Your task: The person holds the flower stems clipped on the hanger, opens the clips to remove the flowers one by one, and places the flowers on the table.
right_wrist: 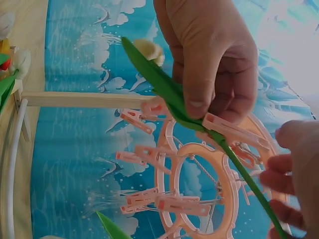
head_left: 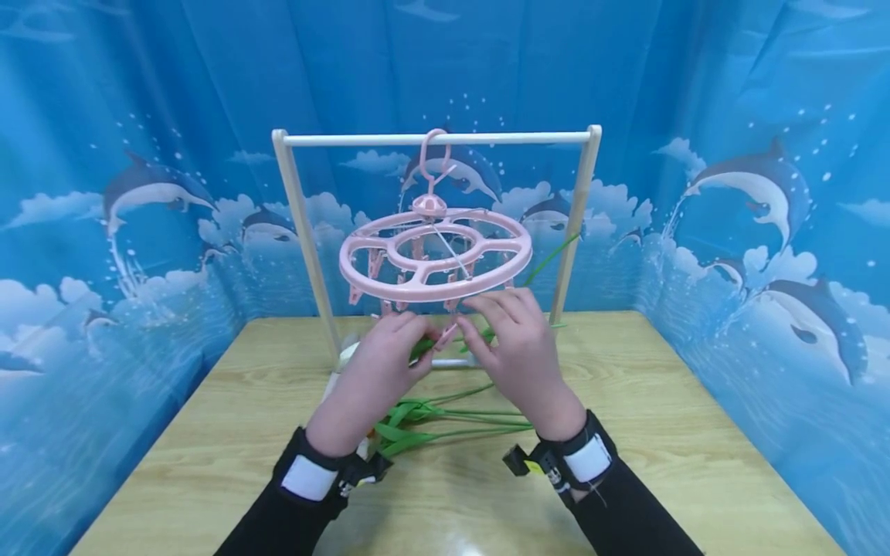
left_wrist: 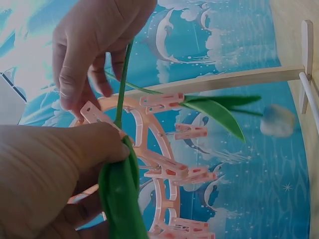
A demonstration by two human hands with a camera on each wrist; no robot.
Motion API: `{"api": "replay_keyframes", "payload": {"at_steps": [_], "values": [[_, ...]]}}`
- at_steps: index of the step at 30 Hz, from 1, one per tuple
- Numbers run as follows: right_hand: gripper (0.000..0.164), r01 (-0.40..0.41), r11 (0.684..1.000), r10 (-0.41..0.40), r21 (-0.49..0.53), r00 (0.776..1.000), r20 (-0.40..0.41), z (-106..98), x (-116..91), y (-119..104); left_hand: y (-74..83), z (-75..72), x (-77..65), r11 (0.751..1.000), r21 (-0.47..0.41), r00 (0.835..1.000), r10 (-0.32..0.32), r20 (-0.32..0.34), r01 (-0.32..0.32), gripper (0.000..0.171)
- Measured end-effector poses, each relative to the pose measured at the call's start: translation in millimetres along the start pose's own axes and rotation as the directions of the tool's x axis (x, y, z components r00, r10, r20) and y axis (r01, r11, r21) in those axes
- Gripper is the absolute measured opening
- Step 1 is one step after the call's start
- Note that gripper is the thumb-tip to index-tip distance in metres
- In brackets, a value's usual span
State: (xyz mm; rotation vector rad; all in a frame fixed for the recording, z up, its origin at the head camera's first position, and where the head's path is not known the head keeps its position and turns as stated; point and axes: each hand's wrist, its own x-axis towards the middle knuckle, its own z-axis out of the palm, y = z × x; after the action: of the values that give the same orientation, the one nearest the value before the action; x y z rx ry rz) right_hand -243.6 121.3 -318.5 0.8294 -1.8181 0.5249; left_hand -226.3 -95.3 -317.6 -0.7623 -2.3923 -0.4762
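My left hand [head_left: 378, 347] pinches an artificial tulip [left_wrist: 118, 194] by its green leaf and stem, thumb pressed along it. A pale flower head [right_wrist: 149, 51] shows beyond that hand in the right wrist view. My right hand [head_left: 518, 340] pinches the end of a pink clothespin [right_wrist: 237, 133], whose other end meets the stem close to the left thumb. This clothespin hangs from a round pink drying hanger [head_left: 417, 292]. Another tulip with a whitish head [left_wrist: 278, 120] hangs head down from a second clothespin [left_wrist: 162, 100] of the hanger.
The hanger hooks over the white bar [head_left: 514, 138] of a wooden rack [head_left: 302, 224] on the table [head_left: 626, 417]. More tulips with green leaves [head_left: 410, 436] lie on the table below the hands. A blue dolphin curtain [head_left: 487, 69] surrounds the table.
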Motion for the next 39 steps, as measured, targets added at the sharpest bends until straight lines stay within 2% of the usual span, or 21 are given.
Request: {"api": "replay_keyframes", "payload": {"at_steps": [3,7,12,20,31,39], "values": [[0.035,-0.046,0.999,0.047,-0.017,0.995,0.086,0,-1,-1,-0.2,-0.4,-1.8,0.998,0.007,0.998,0.056,-0.043,-0.056,0.027],[0.038,-0.088,0.996,0.09,-0.021,0.982,0.167,1,-1,-3,-1.2,-2.2,-2.6,0.996,0.005,0.992,0.09,-0.087,-0.09,0.028],[0.03,-0.121,0.993,0.122,-0.017,0.974,0.193,1,-1,-6,-1.9,-2.8,-2.2,0.994,0.006,0.988,0.105,-0.109,-0.105,0.029],[0.025,-0.14,0.99,0.14,-0.017,0.972,0.189,1,-2,-10,-2.1,-1.5,-2.4,0.994,0.021,0.987,0.108,-0.117,-0.106,0.029],[0.02,-0.154,0.988,0.15,0.024,0.982,0.119,1,-3,-13,-2.4,-2.3,-1.7,0.992,0.025,0.983,0.127,-0.134,-0.125,0.029],[0.021,-0.144,0.989,0.14,0.044,0.987,0.074,3,-4,-12,-2.7,-3.2,-2.5,0.995,0.024,0.989,0.094,-0.117,-0.092,0.028]]}}
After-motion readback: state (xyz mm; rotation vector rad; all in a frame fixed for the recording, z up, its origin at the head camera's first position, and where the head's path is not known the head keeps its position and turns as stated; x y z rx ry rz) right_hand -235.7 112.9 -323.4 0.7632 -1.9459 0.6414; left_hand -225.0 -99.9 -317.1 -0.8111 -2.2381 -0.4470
